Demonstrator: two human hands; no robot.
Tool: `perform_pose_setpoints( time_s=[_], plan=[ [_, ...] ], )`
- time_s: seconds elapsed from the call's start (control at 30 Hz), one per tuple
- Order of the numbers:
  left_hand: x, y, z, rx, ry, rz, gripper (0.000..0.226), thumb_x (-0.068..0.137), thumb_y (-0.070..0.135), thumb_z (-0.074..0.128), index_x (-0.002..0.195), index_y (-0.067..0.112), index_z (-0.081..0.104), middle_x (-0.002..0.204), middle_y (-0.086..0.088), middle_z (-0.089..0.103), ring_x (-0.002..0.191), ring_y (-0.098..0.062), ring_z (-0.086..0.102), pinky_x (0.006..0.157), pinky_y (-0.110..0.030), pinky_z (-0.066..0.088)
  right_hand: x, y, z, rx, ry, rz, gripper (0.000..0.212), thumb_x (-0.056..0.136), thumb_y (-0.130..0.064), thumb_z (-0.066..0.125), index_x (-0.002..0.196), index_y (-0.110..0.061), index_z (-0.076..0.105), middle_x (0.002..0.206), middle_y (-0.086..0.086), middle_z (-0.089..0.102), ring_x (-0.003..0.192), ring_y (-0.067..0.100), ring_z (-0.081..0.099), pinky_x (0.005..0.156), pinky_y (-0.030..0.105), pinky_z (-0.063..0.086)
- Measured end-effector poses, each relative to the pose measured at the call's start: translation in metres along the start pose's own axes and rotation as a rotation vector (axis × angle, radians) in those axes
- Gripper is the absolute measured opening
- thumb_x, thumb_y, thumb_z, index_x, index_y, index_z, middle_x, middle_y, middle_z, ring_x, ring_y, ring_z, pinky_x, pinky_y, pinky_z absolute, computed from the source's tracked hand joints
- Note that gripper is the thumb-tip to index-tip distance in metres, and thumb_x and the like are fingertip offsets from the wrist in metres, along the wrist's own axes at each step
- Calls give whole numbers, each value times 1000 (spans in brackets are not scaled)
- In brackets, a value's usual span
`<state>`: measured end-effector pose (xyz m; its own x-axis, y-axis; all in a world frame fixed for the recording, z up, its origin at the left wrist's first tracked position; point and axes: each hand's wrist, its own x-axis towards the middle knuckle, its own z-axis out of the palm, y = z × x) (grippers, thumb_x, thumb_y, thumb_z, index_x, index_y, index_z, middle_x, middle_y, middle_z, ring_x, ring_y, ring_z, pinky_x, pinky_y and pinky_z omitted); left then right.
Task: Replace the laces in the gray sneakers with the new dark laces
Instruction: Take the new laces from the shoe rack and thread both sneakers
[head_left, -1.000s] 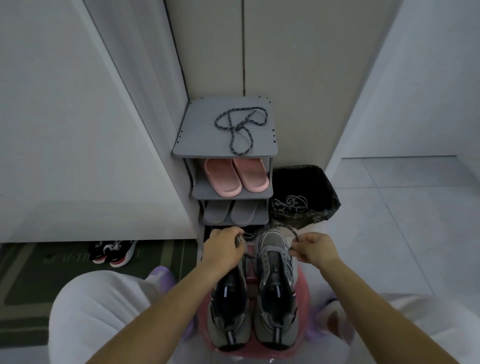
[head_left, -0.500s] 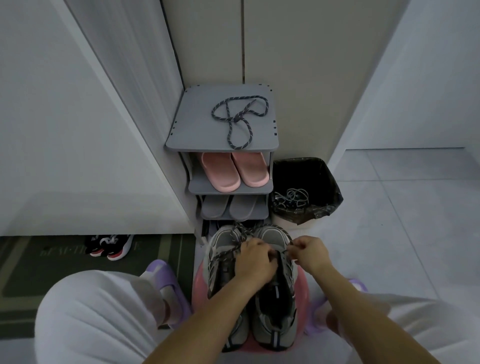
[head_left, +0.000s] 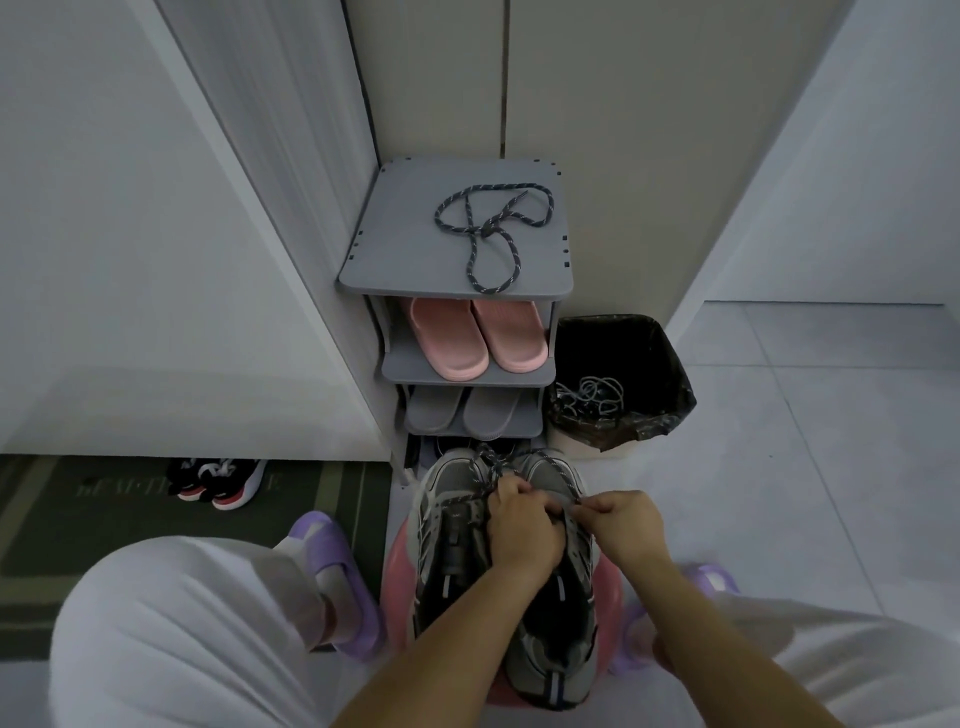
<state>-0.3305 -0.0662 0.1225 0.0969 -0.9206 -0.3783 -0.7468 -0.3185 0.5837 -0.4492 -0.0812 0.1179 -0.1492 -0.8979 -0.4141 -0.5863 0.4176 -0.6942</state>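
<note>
Just beyond the right hand (head_left: 626, 527) stands a bin lined with a black bag (head_left: 621, 382), and a tangle of pale old laces (head_left: 589, 395) lies inside it. Ahead of both hands, a gray shoe rack (head_left: 358, 273) holds pink slippers (head_left: 475, 338) on its second shelf and gray slippers (head_left: 462, 413) on the shelf below; on its top board a spare dark speckled lace (head_left: 488, 228) lies in loose loops.

Under the hands, the gray sneakers (head_left: 447, 519) sit side by side on a pink stool (head_left: 397, 564), toes pointing away. The left hand (head_left: 524, 525) is curled closed over the tongue of the right-hand sneaker, covering its eyelets. The right hand pinches a strand of the dark lace (head_left: 558, 475) at that shoe's outer edge; more of this lace crosses over both toes.

Left of the left hand, a purple sandal (head_left: 332, 561) rests at the edge of a dark green doormat (head_left: 104, 512), and red-and-black sneakers (head_left: 218, 480) lie farther off on the mat. White-trousered knees frame the stool.

Compared with a second ago, the left hand has moved off the left-hand sneaker to the right-hand one, and the hands are now nearly touching.
</note>
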Motion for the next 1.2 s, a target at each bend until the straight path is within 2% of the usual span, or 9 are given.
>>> perform_pose_setpoints(
  time_s=[0.1,0.2,0.33,0.47,0.63,0.8,0.97,1.1,1.2],
  plan=[
    [3,2,2,12,48,-10,21,90,25,55,104,22,70,125,0,37,116,-21,38,95,-27,40,-5,5,3,115,-12,60,19,84,-11,66,101,-6,74,74,3,69,70,16,57,69,22,41],
    [6,3,3,50,81,-4,20,90,25,55,101,21,71,124,-1,39,114,-22,39,91,-28,43,-8,6,1,57,-55,14,25,86,-6,57,106,-6,72,73,-2,67,74,16,58,69,21,40],
    [10,1,3,119,26,43,21,90,22,53,100,15,70,124,-3,38,113,-24,38,88,-30,44,-16,-2,-2,-7,-184,-38,21,80,-15,60,90,3,64,68,5,54,68,16,47,61,25,35],
    [20,3,-5,245,-57,133,23,90,19,53,105,10,67,124,-2,37,114,-23,35,93,-32,42,-24,6,-7,94,-322,-45,40,68,-15,67,101,6,59,78,10,55,75,11,48,59,14,40],
    [25,5,-10,359,-122,183,27,92,20,49,109,4,64,126,-6,37,115,-26,35,94,-37,43,-21,13,-3,-179,-351,-141,55,49,-48,65,90,-13,57,97,7,57,88,19,57,68,21,47],
    [28,10,-19,521,-177,209,29,89,19,54,112,3,60,127,-9,38,114,-28,39,93,-37,42,-29,13,4,-153,-178,-143,13,74,-10,57,82,0,58,87,15,60,76,28,57,52,14,37],
    [34,-2,-54,528,-128,226,25,90,25,55,109,11,65,128,-5,42,121,-25,38,99,-38,40,-32,10,4,-127,-178,-115,17,80,-4,52,94,0,62,87,12,59,74,25,57,55,13,40],
    [27,-36,-92,431,-73,158,11,89,27,59,86,19,66,116,-1,48,114,-21,44,98,-37,42,-31,7,2,-126,-194,-102,20,79,-3,52,95,-4,64,87,16,64,76,28,60,59,25,44],
    [19,-66,-120,353,-85,50,13,88,28,61,87,18,70,107,0,48,107,-18,50,97,-33,44,-33,5,1,-118,-199,-96,19,79,-1,52,94,-3,64,85,20,65,71,26,57,62,30,47]
  ],
)
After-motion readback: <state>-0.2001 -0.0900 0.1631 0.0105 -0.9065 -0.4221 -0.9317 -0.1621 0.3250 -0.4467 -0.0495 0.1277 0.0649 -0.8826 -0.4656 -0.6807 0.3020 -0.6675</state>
